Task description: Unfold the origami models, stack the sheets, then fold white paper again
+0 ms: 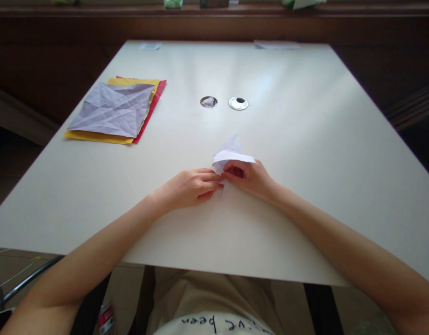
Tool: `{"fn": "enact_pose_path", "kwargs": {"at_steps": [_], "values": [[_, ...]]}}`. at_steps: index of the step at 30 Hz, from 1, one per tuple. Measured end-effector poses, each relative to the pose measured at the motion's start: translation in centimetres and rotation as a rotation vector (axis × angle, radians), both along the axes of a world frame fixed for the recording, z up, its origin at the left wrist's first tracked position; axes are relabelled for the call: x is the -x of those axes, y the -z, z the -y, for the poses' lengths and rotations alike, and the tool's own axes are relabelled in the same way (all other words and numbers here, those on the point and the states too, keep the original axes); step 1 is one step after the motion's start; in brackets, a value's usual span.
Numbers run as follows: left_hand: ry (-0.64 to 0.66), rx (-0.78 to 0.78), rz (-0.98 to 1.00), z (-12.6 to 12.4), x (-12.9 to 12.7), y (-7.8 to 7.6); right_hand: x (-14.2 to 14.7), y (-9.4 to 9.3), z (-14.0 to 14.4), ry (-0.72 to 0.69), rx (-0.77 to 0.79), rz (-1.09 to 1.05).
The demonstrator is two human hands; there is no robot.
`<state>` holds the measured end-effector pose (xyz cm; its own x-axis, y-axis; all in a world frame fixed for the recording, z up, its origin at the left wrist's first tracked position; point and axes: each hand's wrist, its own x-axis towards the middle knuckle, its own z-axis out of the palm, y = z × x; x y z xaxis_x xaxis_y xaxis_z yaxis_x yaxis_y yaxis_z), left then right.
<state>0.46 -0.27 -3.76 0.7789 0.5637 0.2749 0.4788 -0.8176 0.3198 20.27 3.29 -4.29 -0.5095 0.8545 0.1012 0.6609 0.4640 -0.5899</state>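
Note:
A small folded sheet of white paper (231,151) lies at the middle of the white table, with pointed flaps standing up toward the back. My right hand (251,174) pinches its near part, thumb and curled index finger together. From the left, my left hand (200,186) presses its fingers on the paper's left and lower part, the fingertips meeting those of the right hand. A narrow tip of the paper shows below the fingers. The folds between the fingers are hidden.
Creased lavender paper (112,107) tops a stack with yellow (98,136) and red sheets (152,111) at the table's left. Two round cable holes (209,102) sit beyond my hands. A paper sheet (277,45) lies at the table's far edge. A bottle (105,318) stands below.

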Motion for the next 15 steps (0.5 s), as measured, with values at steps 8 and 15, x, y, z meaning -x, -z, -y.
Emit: {"fn": "enact_pose_path", "kwargs": {"at_steps": [8,15], "values": [[0.019,0.062,-0.099,0.4,0.2,-1.4,0.0,0.1,0.0,-0.005,-0.013,0.003],[0.016,0.16,-0.176,0.8,0.7,-2.4,0.0,0.1,0.0,-0.003,-0.005,-0.003]]}}
